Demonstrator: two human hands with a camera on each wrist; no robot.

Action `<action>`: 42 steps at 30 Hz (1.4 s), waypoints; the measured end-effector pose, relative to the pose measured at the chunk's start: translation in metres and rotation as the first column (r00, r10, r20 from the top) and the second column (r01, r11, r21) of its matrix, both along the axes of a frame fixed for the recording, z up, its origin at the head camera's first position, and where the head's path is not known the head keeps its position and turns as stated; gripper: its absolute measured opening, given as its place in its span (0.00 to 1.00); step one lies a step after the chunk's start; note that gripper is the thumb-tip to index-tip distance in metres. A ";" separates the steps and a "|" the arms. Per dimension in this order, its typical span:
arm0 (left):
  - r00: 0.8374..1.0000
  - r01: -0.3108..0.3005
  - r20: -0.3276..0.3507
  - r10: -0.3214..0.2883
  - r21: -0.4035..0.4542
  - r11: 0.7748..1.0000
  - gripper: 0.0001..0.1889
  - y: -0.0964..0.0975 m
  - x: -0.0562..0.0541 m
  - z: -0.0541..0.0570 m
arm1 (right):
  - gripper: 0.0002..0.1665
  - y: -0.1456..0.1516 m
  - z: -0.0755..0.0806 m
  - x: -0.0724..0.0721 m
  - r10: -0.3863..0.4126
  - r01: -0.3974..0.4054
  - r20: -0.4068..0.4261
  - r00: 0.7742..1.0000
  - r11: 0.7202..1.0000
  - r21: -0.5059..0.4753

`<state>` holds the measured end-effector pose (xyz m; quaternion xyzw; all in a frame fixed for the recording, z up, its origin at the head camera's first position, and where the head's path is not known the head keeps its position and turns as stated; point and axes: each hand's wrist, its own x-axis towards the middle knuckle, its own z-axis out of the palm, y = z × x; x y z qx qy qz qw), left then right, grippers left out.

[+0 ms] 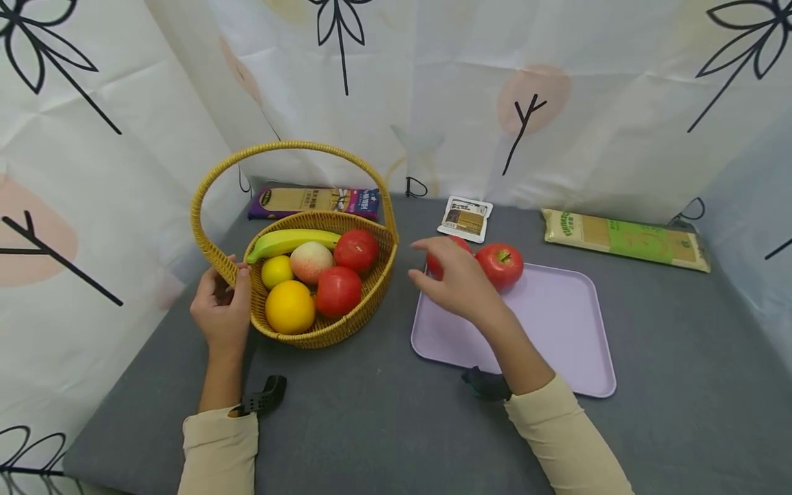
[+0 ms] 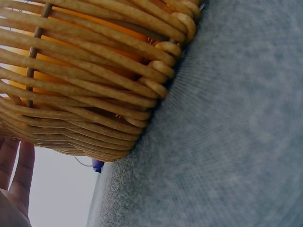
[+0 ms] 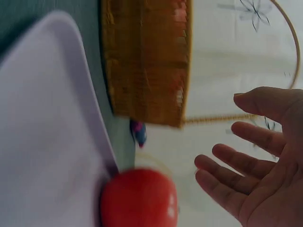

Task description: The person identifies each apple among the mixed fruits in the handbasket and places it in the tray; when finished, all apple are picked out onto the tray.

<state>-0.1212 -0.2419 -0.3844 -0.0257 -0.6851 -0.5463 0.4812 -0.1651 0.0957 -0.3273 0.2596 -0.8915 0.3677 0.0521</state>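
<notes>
A yellow wicker basket (image 1: 328, 335) with a tall handle stands left of centre. It holds a banana (image 1: 291, 240), a peach (image 1: 311, 262), an orange (image 1: 289, 307), a small yellow fruit (image 1: 276, 272) and two red, apple-like fruits (image 1: 338, 292). My left hand (image 1: 223, 309) grips the basket where its handle meets the left rim; the left wrist view shows only part of its fingers (image 2: 22, 172). With spread fingers, my right hand (image 1: 460, 282) hovers over the lilac tray (image 1: 557, 323), holding nothing. Two red apples (image 1: 500, 267) sit at the tray's far left, one partly hidden behind that hand.
Behind the basket lies a purple packet (image 1: 291, 199). A small white sachet (image 1: 466, 218) is behind the tray, and a long green-and-beige packet (image 1: 625, 239) lies at the back right. Patterned white curtains (image 1: 458, 89) border the grey table (image 1: 371, 426).
</notes>
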 end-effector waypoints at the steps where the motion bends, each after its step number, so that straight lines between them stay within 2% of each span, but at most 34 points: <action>1: 1.000 0.001 -0.003 -0.001 0.000 1.000 0.14 0.000 0.000 -0.001 | 0.25 -0.009 -0.002 -0.001 0.039 -0.039 -0.035 0.999 0.999 0.004; 5: 1.000 0.002 -0.014 -0.002 -0.005 1.000 0.13 -0.002 -0.001 -0.002 | 0.22 -0.045 -0.011 -0.014 0.159 -0.151 -0.155 0.975 0.987 0.057; 8: 1.000 0.002 -0.014 -0.002 -0.007 1.000 0.14 -0.002 -0.001 -0.002 | 0.22 -0.066 -0.016 -0.028 0.183 -0.158 -0.160 0.970 0.975 0.157; 13: 1.000 0.006 -0.011 -0.006 -0.004 1.000 0.14 -0.002 -0.001 -0.002 | 0.30 -0.093 -0.011 -0.050 0.176 -0.159 -0.021 0.984 0.928 0.336; 18: 1.000 0.011 -0.020 -0.011 0.001 1.000 0.13 -0.001 -0.003 0.000 | 0.35 -0.114 0.004 -0.066 0.164 -0.205 0.124 0.979 0.833 0.514; 22: 0.999 0.024 -0.028 -0.024 0.002 1.000 0.13 -0.001 -0.005 0.001 | 0.42 -0.124 0.013 -0.074 0.115 -0.225 0.212 0.970 0.750 0.622; 24: 0.999 0.026 -0.030 -0.026 0.008 1.000 0.13 -0.002 -0.005 0.001 | 0.44 -0.127 0.011 -0.078 0.113 -0.240 0.232 0.966 0.723 0.648; 25: 0.999 0.029 -0.030 -0.029 0.011 1.000 0.13 -0.002 -0.005 0.000 | 0.44 -0.128 0.009 -0.079 0.115 -0.244 0.236 0.965 0.721 0.649; 28: 0.999 0.025 -0.025 -0.025 0.004 1.000 0.13 -0.002 -0.004 -0.002 | 0.44 -0.125 -0.004 -0.081 0.126 -0.230 0.206 0.970 0.744 0.628; 30: 1.000 0.022 -0.023 -0.022 0.001 1.000 0.13 -0.002 -0.003 -0.002 | 0.44 -0.122 -0.013 -0.080 0.127 -0.187 0.143 0.982 0.788 0.586; 33: 1.000 0.021 -0.023 -0.021 0.003 1.000 0.13 -0.002 -0.004 -0.002 | 0.47 -0.119 -0.023 -0.078 0.103 -0.109 0.038 0.994 0.873 0.475; 35: 0.999 0.022 -0.027 -0.021 0.010 1.000 0.13 -0.003 -0.003 -0.002 | 0.49 -0.117 -0.026 -0.077 0.088 -0.082 0.002 0.996 0.923 0.376; 36: 0.999 0.023 -0.028 -0.023 0.012 1.000 0.13 -0.003 -0.003 -0.003 | 0.49 -0.116 -0.027 -0.075 0.081 -0.075 -0.004 0.997 0.940 0.334; 38: 0.999 0.030 -0.031 -0.029 0.012 0.999 0.13 -0.003 -0.003 -0.003 | 0.49 -0.114 -0.028 -0.074 0.067 -0.064 -0.002 0.998 0.961 0.269; 42: 0.999 0.037 -0.039 -0.036 0.017 0.999 0.13 -0.002 -0.003 -0.002 | 0.49 -0.111 -0.029 -0.074 0.080 -0.078 -0.005 0.997 0.978 0.195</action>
